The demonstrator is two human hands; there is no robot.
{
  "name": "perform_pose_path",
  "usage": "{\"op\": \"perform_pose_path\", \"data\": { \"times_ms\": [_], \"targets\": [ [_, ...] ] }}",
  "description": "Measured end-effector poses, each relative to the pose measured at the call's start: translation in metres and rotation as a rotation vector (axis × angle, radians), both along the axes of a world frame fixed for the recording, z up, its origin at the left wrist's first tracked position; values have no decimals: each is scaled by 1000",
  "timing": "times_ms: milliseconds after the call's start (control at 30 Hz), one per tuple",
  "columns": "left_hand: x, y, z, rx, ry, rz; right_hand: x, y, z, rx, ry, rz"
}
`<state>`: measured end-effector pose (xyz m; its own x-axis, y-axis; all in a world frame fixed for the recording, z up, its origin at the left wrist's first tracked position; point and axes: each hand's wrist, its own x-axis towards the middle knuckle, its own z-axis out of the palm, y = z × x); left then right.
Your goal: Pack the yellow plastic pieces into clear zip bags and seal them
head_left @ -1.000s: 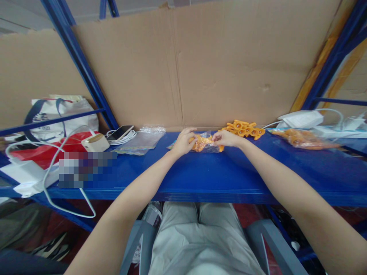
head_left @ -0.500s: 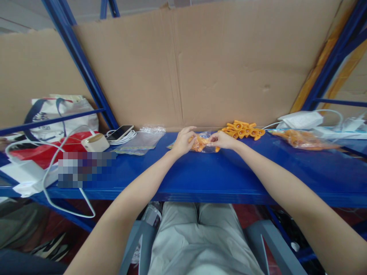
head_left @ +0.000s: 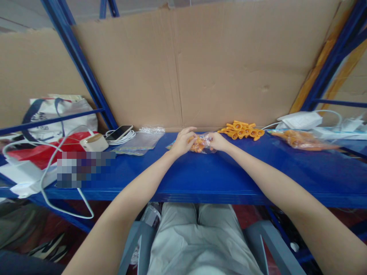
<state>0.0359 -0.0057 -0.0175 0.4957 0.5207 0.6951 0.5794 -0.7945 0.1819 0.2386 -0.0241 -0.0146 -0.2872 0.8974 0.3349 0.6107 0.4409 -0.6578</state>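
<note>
A clear plastic bag (head_left: 204,149) with orange trumpet-shaped plastic pieces (head_left: 198,143) inside lies on the blue shelf between my hands. My left hand (head_left: 183,141) grips the bag's left side, thumb and fingers bent around it. At the opposite end, my right hand (head_left: 218,141) is closed on the plastic, its fingertips partly hidden. Just beyond my right hand sits a loose pile of the same orange pieces (head_left: 242,130), their flared ends facing me.
Flat clear bags (head_left: 143,140) are stacked to the left, beside a phone (head_left: 122,132) on a coiled white cable. A filled bag of orange pieces (head_left: 305,139) lies right, near a white mask (head_left: 299,120). Cardboard (head_left: 223,68) stands behind the blue shelf (head_left: 206,179).
My right hand has shifted slightly and closed in on the bag's right end. An orange piece that stuck out below that hand no longer shows there. My left hand stays in place.
</note>
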Motion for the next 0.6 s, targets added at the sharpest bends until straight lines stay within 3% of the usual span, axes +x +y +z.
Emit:
{"op": "perform_pose_path", "data": {
  "times_ms": [167,300,433,600],
  "targets": [
    [-9,10,3,-82,-94,17,-8,-2,3,-24,82,30],
    [-31,32,-4,-208,-220,172,-8,-3,5,-41,157,31],
    [-45,50,-15,-427,-326,320,-1,0,5,60,74,-77],
    [-38,46,-17,-628,-384,272,5,0,9,103,-112,-291]
  ]
}}
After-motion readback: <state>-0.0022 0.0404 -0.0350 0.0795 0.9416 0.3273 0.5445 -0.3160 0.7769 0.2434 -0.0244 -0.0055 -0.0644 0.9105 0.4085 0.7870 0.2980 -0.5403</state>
